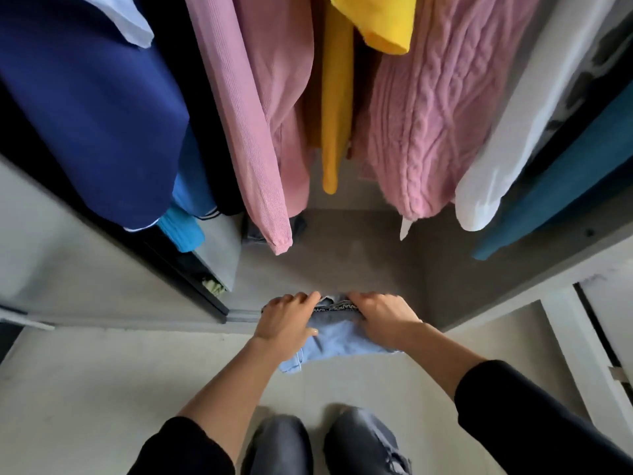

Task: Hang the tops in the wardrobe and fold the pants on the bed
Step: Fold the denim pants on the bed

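A folded light blue denim garment (337, 342) with a frayed hem is held low in front of the open wardrobe. My left hand (287, 323) grips its left side and my right hand (383, 318) grips its right side, fingers curled over the top edge. Above hang several tops: a navy one (92, 108), a pink ribbed one (260, 132), a yellow one (337, 97), a pink cable-knit sweater (421, 125), a white one (507, 138) and a teal one (561, 180). The bed is out of view.
The wardrobe's grey floor (346, 262) lies beneath the hanging clothes, with a dark item at its back left. A dark sliding door frame (178, 265) stands at left and a white frame (575, 323) at right. My legs in grey jeans (363, 443) stand on the pale floor.
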{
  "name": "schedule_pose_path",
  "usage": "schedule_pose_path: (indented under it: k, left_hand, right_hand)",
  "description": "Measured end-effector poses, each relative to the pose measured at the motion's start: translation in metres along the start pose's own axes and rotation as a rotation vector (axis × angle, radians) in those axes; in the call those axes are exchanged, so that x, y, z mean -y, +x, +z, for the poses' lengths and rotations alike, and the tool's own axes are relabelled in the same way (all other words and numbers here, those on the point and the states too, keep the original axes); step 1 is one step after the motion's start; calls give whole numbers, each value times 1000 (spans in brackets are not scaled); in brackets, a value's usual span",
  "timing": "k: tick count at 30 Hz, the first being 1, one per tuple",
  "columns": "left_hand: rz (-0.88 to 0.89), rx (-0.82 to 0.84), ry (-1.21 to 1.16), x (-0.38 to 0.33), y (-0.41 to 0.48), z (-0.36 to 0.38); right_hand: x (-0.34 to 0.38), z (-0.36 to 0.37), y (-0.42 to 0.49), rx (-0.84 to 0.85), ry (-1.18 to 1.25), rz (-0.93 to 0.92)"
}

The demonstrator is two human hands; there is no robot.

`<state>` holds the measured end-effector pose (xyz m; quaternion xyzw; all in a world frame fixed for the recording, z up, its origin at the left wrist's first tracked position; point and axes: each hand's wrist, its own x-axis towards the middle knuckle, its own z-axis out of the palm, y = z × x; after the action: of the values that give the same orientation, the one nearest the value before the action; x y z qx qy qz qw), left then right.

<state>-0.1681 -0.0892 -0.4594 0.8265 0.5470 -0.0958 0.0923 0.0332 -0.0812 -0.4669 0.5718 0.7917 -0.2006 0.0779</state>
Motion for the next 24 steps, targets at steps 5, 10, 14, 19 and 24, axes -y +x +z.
schedule_pose_path:
  k: [5,10,14,19,24]
  left_hand:
    - [33,-3,53,40,99,92]
    - [58,-72,117,64,202,189]
    - [90,-181,193,88,281,246]
    - [181,-490,290,117,356,279]
    - [94,-520,170,117,385,344]
  right_hand:
    - [-31,78,102,-56,-17,41]
    - [-84,162,195,-139,-73,84]
    - [-118,210,264,-252,-172,121]
    - [-152,228,341,-516,-343,134]
    - [-177,290,382,-637,-472,106]
